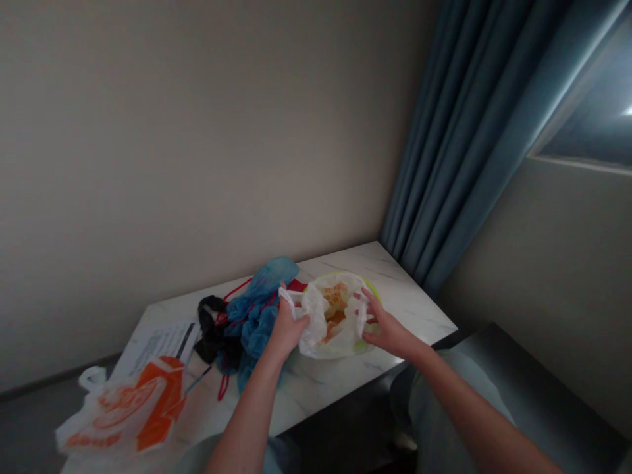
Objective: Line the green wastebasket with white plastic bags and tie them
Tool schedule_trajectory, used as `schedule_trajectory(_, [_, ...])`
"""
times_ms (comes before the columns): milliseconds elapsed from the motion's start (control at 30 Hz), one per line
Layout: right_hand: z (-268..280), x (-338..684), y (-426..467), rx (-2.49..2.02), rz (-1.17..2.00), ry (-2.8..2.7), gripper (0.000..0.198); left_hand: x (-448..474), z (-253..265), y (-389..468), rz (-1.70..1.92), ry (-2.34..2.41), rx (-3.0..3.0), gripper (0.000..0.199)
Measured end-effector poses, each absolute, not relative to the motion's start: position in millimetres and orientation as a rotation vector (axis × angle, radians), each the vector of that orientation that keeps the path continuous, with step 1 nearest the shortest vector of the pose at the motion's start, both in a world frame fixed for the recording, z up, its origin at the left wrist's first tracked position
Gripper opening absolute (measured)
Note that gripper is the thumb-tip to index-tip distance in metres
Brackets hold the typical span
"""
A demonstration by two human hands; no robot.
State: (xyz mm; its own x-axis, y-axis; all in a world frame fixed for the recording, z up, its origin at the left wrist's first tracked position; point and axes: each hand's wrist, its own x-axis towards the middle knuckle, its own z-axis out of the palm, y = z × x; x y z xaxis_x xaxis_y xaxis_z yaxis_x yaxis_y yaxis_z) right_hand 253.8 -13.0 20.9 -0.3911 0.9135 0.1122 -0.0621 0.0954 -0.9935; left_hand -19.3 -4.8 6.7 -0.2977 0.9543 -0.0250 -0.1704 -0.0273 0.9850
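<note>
White plastic bag (312, 326), orange print visible inside its gaping mouth, sits between the two hands, over something with a yellow-green rim (371, 284); the rim shows just beyond the right fingers, and what's below it is hidden by the film. Left hand (289, 326) has the near-left handle strap pinched between thumb and fingers. Right hand (388, 329) is at the opposite strap, fingers spread against it; can't tell if it's gripping or only touching. Handling, my read: very light, limp, slick film, creases freely, holds no shape by itself. Thin at the mouth, so a hard fingertip poke could tear it. Best hold: gathered strap bases, right by each thumb, several layers per pinch; single-ply edge will slip. Even tension both sides, else it skews on the rim. Just left of the left hand, crumpled blue plastic bags (257, 316) crowd the wrist, snag risk with the red cords; black bag (210, 329) beyond them, orange-and-white carrier bag (143, 408) well apart, farther left. All on the marble-pattern table (409, 303).
</note>
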Motion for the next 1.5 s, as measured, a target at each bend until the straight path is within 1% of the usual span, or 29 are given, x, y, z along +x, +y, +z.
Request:
schedule_trajectory(100, [12,254,-15,-1.046,1.271,-1.726,0.097,-25,10,-11,1.407,1.412,0.954,0.101])
schedule_trajectory(200, [10,251,-15,-1.116,1.223,-1.806,0.088,-27,17,-17,1.315,1.370,0.935,0.095])
schedule_trajectory(333, [13,245,-12,-1.029,1.386,-1.696,0.061,-29,30,-22,1.166,1.206,0.839,0.091])
schedule_trajectory(433, [13,241,-10,-1.025,1.405,-1.620,0.037,-34,38,-25,1.023,1.111,0.755,0.097])
schedule_trajectory(467, [12,239,-10,-1.053,1.407,-1.591,0.032,-35,39,-25,0.997,1.098,0.740,0.100])
schedule_trajectory(500, [12,238,-9,-1.088,1.422,-1.551,0.032,-37,41,-24,0.993,1.093,0.729,0.101])
schedule_trajectory(600, [11,234,-9,-1.159,1.514,-1.326,0.045,-38,43,-20,1.090,1.135,0.686,0.100])
schedule_trajectory(667, [11,231,-9,-1.120,1.553,-1.111,0.050,-38,44,-15,1.197,1.189,0.640,0.098])
schedule_trajectory(733, [13,231,-7,-1.053,1.521,-0.886,0.046,-38,45,-11,1.293,1.224,0.586,0.098])
schedule_trajectory(833, [15,235,-2,-0.982,1.417,-0.633,0.032,-41,43,-6,1.432,1.248,0.533,0.098])
schedule_trajectory(933, [15,245,5,-0.929,1.357,-0.449,0.026,-45,39,-3,1.587,1.286,0.503,0.095])
schedule_trajectory(1100, [14,264,21,-0.902,1.281,-0.171,0.015,-51,28,0,1.745,1.329,0.407,0.079])
schedule_trajectory(1167, [14,268,25,-0.892,1.311,-0.096,0.018,-52,25,2,1.782,1.302,0.407,0.072])
schedule_trajectory(1233, [13,272,27,-0.896,1.376,-0.029,0.025,-52,22,3,1.823,1.257,0.423,0.067])
schedule_trajectory(1333, [12,274,27,-0.938,1.480,-0.010,0.033,-51,21,7,1.902,1.178,0.399,0.067])
schedule_trajectory(1400, [11,275,28,-0.924,1.500,-0.041,0.034,-49,21,8,1.945,1.132,0.373,0.067])
schedule_trajectory(1500, [14,277,30,-0.776,1.480,-0.027,0.033,-45,20,8,2.009,1.061,0.363,0.066])
